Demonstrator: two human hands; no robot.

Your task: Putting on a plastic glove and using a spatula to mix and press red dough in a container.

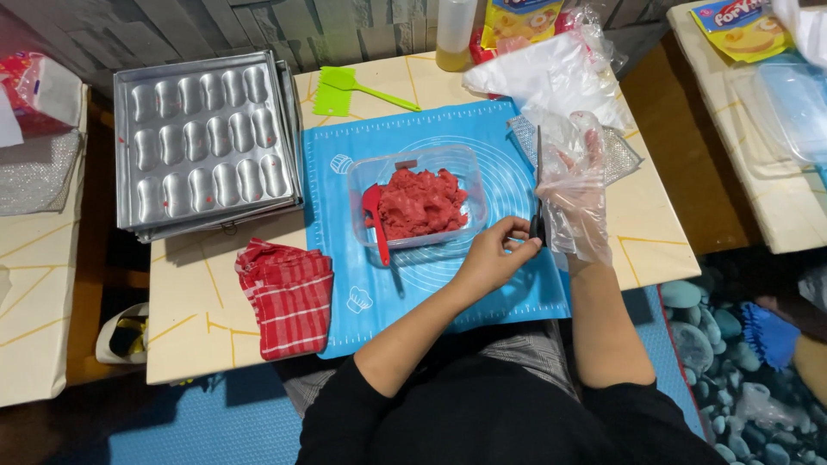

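Observation:
My left hand point(495, 251) is shut on the handle of a thin dark pair of scissors point(537, 185), whose blade points away from me. Right beside it, my right hand point(575, 196) wears a loose clear plastic glove, fingers spread and holding nothing; the blade runs along the glove's left edge. Both hands hover over the right part of a blue baking mat point(336, 258). Just left of them on the mat stands a clear plastic tub point(469, 168) of red dough point(420, 202) with a red spatula point(376, 222) leaning in it.
A metal mould tray point(205, 138) with oval hollows lies at the table's left. A folded red checked cloth point(286, 294) is near the front edge. A green scraper point(340, 89), a bottle point(454, 34), yellow packets point(519, 19) and crumpled clear plastic bags point(556, 77) sit at the back.

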